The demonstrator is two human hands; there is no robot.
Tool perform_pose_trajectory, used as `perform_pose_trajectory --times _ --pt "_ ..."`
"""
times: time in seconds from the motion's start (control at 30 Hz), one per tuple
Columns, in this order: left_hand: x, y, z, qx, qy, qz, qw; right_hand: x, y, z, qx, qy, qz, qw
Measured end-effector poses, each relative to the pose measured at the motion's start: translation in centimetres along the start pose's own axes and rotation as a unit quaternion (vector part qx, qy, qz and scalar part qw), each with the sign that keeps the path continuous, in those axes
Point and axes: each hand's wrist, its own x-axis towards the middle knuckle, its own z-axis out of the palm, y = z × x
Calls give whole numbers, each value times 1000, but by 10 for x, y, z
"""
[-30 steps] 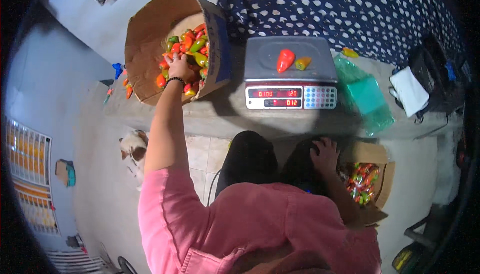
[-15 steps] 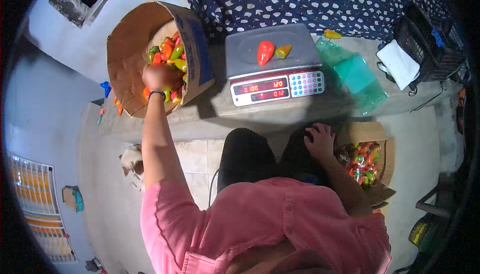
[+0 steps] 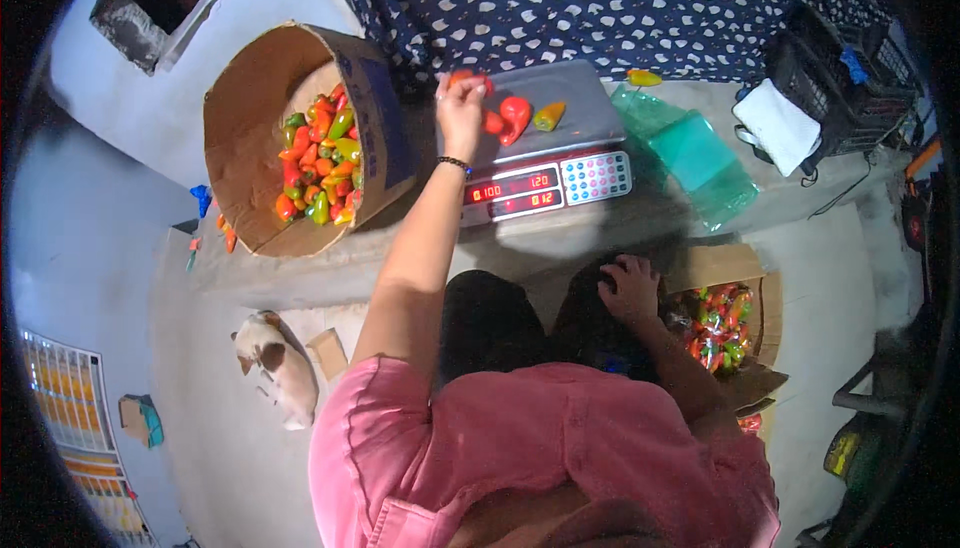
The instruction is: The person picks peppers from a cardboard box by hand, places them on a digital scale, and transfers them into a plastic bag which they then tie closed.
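Note:
My left hand (image 3: 459, 113) is over the left end of the grey digital scale (image 3: 585, 88), its fingers closed on a red pepper (image 3: 472, 80). Just right of that hand, another red pepper (image 3: 493, 123) shows in part. On the scale's plate lie a larger curved red pepper (image 3: 515, 120) and a yellow-green pepper (image 3: 548, 116). Lit red digits show on the scale's front panel. My right hand (image 3: 630, 289) rests on my right knee, fingers spread and holding nothing. To the left, a cardboard box (image 3: 245, 113) lies tipped with its mouth toward me, full of mixed peppers (image 3: 320, 163).
Green plastic bags (image 3: 695, 163) and a lone yellow pepper (image 3: 644, 78) lie right of the scale. Beyond are a white cloth (image 3: 778, 128) and a black crate (image 3: 800, 53). Bagged peppers (image 3: 722, 323) fill a floor box beside my right leg. A dog (image 3: 280, 368) lies at left.
My left hand has come out of the tipped box and moved right to the scale, holding a red pepper. Another red pepper now shows beside it. My right hand stays on my knee.

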Motion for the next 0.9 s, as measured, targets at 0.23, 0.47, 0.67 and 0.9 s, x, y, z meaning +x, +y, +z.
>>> perform_pose_trajectory --times 0.23,0.47,0.67,0.9 --pt "-18 -72 26 -21 -54 -92 994 3 -3 -6 37 -10 2 999" --pt "-38 -14 -8 257 -195 -8 946 3 -12 -9 31 -14 15 999" --pt "-45 -23 1 267 -101 25 958 0 -7 -6 37 -5 4 999" --pt "-28 -28 15 269 -111 -141 946 16 -4 6 74 -15 18 997"
